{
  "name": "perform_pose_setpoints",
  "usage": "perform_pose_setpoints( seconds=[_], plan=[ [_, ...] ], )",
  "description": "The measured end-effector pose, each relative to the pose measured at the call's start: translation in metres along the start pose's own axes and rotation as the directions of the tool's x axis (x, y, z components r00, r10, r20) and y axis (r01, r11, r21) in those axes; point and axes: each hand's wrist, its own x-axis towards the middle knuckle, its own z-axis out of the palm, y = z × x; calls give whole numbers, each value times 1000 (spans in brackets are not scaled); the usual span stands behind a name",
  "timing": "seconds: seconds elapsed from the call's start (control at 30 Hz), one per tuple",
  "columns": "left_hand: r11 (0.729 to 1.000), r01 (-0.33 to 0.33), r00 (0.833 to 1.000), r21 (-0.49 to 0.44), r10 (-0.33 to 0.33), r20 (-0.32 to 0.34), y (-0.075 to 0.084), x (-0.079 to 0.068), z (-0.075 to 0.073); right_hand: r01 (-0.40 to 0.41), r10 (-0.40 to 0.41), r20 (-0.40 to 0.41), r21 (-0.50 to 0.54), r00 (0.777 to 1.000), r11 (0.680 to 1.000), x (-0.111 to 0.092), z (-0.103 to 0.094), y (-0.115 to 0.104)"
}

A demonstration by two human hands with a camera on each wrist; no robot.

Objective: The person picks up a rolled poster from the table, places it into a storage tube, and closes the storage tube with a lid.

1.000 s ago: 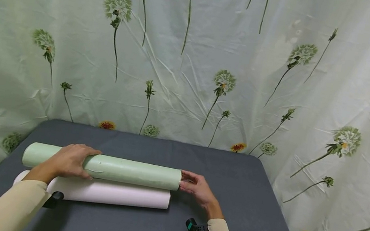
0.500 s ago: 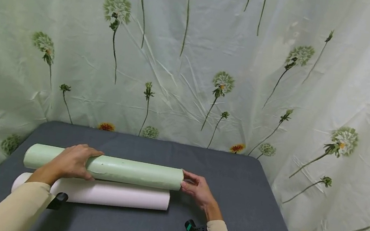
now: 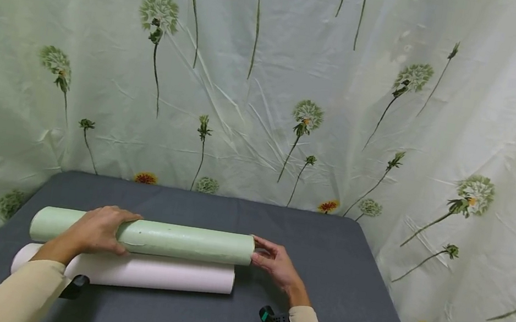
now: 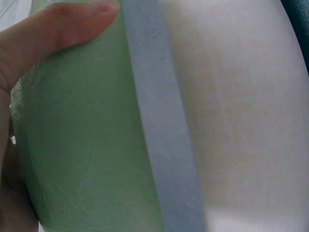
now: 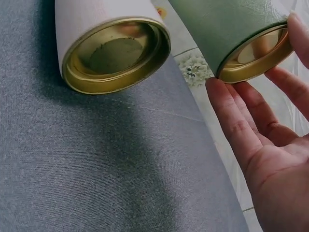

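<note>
A long pale green tube (image 3: 191, 241) lies crosswise, just beyond and partly overlapping a white tube (image 3: 161, 273) in the head view. My left hand (image 3: 100, 229) grips the green tube left of its middle, thumb on the near side. In the left wrist view that thumb (image 4: 72, 24) presses the green surface. At the tube's right end is my right hand (image 3: 275, 264), its thumb and fingertips holding the rim from opposite sides. The right wrist view shows this end's recessed gold metal cap (image 5: 256, 55); the white tube has a similar gold cap (image 5: 116, 55).
Both tubes are over a dark grey cloth-covered table (image 3: 325, 249). A pale curtain (image 3: 271, 74) printed with dandelions hangs behind the table and along its sides. Black straps sit at both wrists, the right one with a dark device (image 3: 275, 318).
The head view has tilted slightly. Relative to the white tube, the green tube has shifted a little to the right; both hands keep their hold on it.
</note>
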Motion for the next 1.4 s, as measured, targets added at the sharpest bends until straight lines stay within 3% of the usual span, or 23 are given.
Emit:
perform_pose_setpoints(
  seconds=[0.27,0.5,0.67,0.77,0.83,0.97,1.07,1.2,1.4],
  plan=[
    [1000,9,1000,12,-9,6,4,-3,-1,10,-11,-15,-62,1000,998,-1,1,6],
    [1000,4,1000,6,-4,-11,7,-5,-1,47,-57,-72,-132,996,990,-3,9,-5],
    [1000,-8,1000,25,9,-28,11,-6,-3,79,-112,-107,-274,988,959,-2,16,-13],
    [999,-16,1000,33,17,-23,14,-7,-3,82,-139,-122,-385,983,919,-2,21,-17],
    [999,-28,999,40,29,-27,15,-8,-3,90,-165,-116,-480,979,873,-2,24,-19],
    [996,-56,998,63,58,-40,17,-8,-2,165,-247,-36,-651,968,741,-1,34,-24],
    [996,-57,997,70,60,-44,17,-10,-1,210,-279,25,-726,960,655,0,41,-28],
    [997,-45,998,67,48,-49,17,-14,1,211,-295,46,-804,954,555,0,51,-34],
    [997,-51,996,64,56,-65,17,-21,2,178,-317,76,-934,946,308,-2,67,-39]
  ],
)
